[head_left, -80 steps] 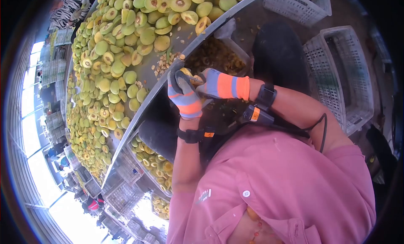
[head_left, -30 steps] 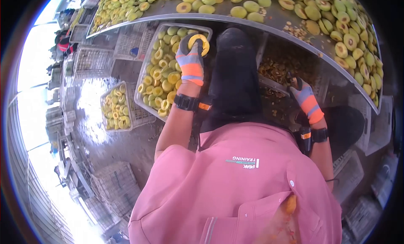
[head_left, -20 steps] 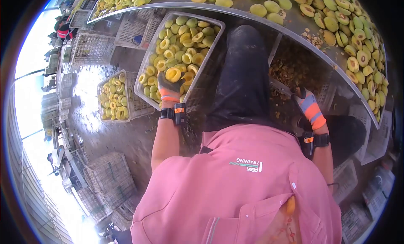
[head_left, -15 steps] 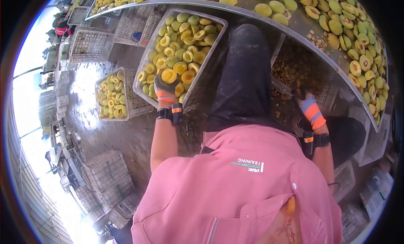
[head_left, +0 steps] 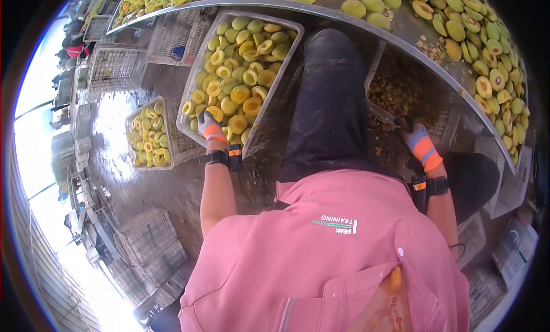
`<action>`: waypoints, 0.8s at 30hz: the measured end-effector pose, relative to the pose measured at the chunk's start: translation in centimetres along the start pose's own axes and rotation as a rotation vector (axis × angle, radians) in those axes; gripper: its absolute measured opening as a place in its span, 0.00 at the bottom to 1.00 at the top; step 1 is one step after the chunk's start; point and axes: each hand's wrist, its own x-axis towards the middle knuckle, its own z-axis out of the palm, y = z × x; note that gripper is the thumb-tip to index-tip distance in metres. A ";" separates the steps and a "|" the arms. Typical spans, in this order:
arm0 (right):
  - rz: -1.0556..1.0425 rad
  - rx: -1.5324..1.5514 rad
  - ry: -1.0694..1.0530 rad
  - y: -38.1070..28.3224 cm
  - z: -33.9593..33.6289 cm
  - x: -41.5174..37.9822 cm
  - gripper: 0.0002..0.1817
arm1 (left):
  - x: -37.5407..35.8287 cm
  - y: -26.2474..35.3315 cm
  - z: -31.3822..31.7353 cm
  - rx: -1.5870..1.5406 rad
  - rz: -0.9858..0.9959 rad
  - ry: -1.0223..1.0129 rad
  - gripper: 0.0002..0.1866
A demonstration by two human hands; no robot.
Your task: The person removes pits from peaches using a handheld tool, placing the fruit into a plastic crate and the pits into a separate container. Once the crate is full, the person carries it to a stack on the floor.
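Note:
My left hand [head_left: 209,127], in a grey and orange glove, is at the near-left edge of a pale plastic crate [head_left: 269,97] heaped with halved, peach-like fruit [head_left: 239,93]. Its fingers close around a fruit half [head_left: 215,112] with orange flesh, partly hidden by the glove. On the other side of my leg, my right hand [head_left: 413,134], gloved the same way, is closed on a long metal tool [head_left: 381,112] whose dark grip is mostly covered. The tool's far end points left, over a dark container of pits and scraps [head_left: 395,91].
A metal-edged table [head_left: 321,12] curves across the top, bearing many fruit halves [head_left: 487,51]. A smaller fruit crate [head_left: 150,134] stands on the wet floor at left. Stacked crates [head_left: 150,246] are at lower left. A person in red [head_left: 77,48] is far left.
My left hand has moved left and slightly down, toward the crate's near-left edge, and the fruit around it has shifted. My right hand stays almost in place with the tool.

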 end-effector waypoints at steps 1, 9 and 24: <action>0.028 0.000 -0.009 -0.1 0.0 0.0 0.20 | 0.5 -1.2 -0.1 0.097 0.039 0.016 0.16; 0.057 -0.038 0.008 2.1 0.7 0.5 0.23 | -3.1 -0.7 1.1 1.488 0.325 0.030 0.32; -0.070 0.513 0.072 0.4 -0.5 0.3 0.12 | -3.1 10.1 8.2 0.991 0.375 -0.066 0.30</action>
